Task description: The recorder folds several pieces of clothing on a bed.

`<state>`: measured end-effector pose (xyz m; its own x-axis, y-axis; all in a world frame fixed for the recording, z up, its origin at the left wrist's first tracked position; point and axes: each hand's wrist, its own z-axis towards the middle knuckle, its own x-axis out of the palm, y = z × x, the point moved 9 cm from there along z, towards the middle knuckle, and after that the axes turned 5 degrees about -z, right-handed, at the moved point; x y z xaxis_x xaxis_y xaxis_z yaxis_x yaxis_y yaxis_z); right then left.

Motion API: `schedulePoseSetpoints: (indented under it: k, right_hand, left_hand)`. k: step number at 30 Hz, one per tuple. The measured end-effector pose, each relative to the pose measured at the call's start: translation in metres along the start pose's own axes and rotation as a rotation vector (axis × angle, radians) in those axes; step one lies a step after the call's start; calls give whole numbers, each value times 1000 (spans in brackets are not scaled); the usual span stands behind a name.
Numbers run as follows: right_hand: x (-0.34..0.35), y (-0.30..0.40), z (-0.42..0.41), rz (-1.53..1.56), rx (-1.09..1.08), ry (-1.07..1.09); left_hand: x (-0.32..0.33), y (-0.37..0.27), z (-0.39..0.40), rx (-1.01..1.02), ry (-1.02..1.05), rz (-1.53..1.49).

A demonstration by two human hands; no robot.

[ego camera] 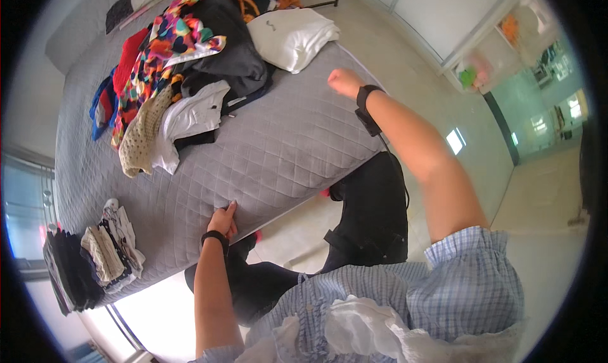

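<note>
My left hand (223,220) rests at the near edge of a bed with a grey quilted cover (285,130), thumb and fingers apart, holding nothing. Above the bed's right side is my right hand (345,82), its fingers curled with nothing visible in them. Nearest to it lies a folded white garment (294,38). Further left is a loose heap: a multicoloured patterned garment (161,54), a dark grey garment (232,59), a red one (128,61), a beige openwork knit (142,135) and a white garment (194,111). Folded clothes (107,254) stand in rows at the lower left corner.
Folded black clothes (71,268) sit at the bed's lower left edge. A dark metal frame (327,3) stands behind the bed. White cabinet doors (427,21) and glossy floor tiles (403,54) lie to the right. My legs in black trousers are against the bed's near side.
</note>
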<state>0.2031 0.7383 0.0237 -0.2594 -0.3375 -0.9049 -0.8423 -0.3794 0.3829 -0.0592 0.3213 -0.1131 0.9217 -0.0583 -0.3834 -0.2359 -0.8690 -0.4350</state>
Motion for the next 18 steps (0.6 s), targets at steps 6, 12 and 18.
schedulePoseSetpoints:
  k: [6, 12, 18]
  right_hand:
    - [37, 12, 66, 183, 108, -2]
    - [107, 23, 96, 783, 369, 82]
    - [108, 22, 127, 768, 322, -116]
  left_hand:
    - [-14, -5, -5, 4, -85, -62]
    - [-20, -9, -10, -16, -48, -87]
    - [-21, -8, -7, -14, -14, -77]
